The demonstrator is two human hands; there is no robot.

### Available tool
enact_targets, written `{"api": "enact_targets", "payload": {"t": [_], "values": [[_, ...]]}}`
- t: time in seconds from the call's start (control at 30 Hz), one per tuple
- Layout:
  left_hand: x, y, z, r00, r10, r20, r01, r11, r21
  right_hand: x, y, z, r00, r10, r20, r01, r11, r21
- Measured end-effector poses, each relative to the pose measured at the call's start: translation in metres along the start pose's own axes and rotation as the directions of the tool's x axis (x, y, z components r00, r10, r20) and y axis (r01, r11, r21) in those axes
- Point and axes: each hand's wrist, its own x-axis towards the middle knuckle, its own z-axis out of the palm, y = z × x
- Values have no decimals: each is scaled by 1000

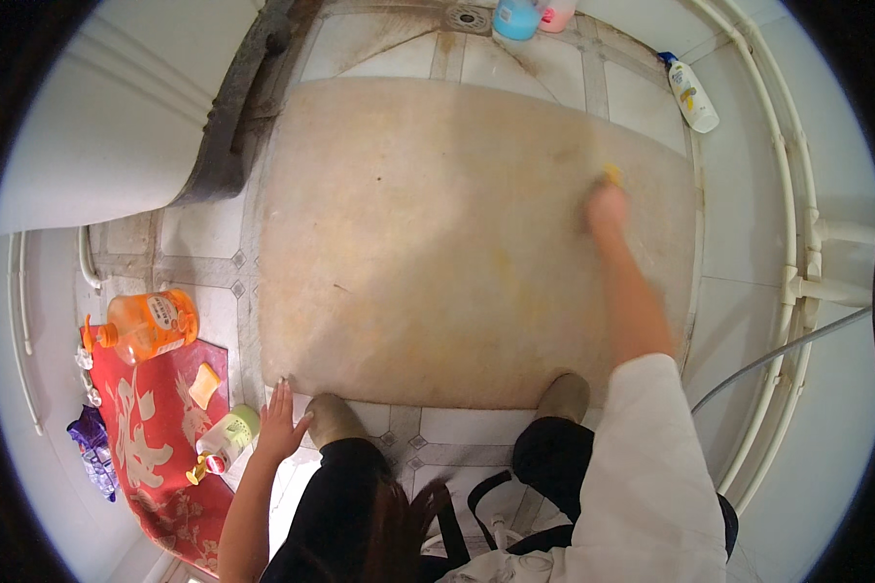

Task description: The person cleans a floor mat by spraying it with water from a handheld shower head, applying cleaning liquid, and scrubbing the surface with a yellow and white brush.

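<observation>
A large beige mat or board (423,240) with faint stains lies flat on the tiled floor before me. Over its right part is my right hand (607,206), blurred, closed around a small yellow thing (612,174), perhaps a brush or sponge, which is at the surface. At the mat's near left corner rests my left hand (283,423), fingers spread, fingertips at the edge and nothing held. My shoes (333,420) are at the near edge.
An orange pump bottle (153,324), a yellow-orange sponge (204,385) and a clear pump bottle (227,439) lie on or beside a red patterned mat (142,437) at left. A white bottle (691,95) and a blue one (516,20) are beyond. White pipes (787,218) line the right wall.
</observation>
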Motion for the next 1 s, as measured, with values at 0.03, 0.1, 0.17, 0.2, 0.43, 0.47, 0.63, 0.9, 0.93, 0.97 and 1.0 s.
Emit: {"api": "enact_targets", "payload": {"t": [0.03, 0.1, 0.17, 0.2, 0.43, 0.47, 0.63, 0.9, 0.93, 0.97, 1.0], "values": [[2, 4, -3, 1000, -10, -4, 10, 1000, 0, -15, -48, 20, 945, -297, -135, 312, 943, 112], [4, 9, -11, 998, -8, -65, 8, 1000, 0, -74, -168, 29, 901, -431, 55, 407, 881, 242], [12, 14, -10, 995, -17, -98, 19, 1000, 15, -138, -267, 72, 856, -477, 198, 434, 873, 224], [31, 30, -5, 992, 37, -123, -35, 999, 22, -148, -286, 84, 906, -362, 217, 286, 905, 316], [19, 1, -16, 992, 61, -111, -48, 992, 118, -185, -315, 47, 846, -394, 360, 234, 880, 413], [19, 4, -21, 995, 56, -78, -46, 991, 126, -144, -281, 49, 779, -559, 284, 469, 820, 328], [29, -8, -21, 1000, 29, -11, -28, 994, 109, 11, -100, 21, 940, -337, -44, 339, 923, 181], [49, 10, -9, 980, 97, -172, -79, 991, 111, 61, -105, 57, 924, -382, -21, 363, 892, -269], [36, -1, -10, 984, 58, -166, -38, 992, 123, 0, -190, 56, 952, -286, -111, 293, 955, 45], [37, 3, -11, 982, 73, -174, -53, 991, 119, -14, -223, 63, 906, -415, -83, 421, 904, 72], [41, 9, -14, 984, 70, -165, -55, 994, 98, -26, -254, 72, 785, -620, -2, 620, 784, -28]]}}
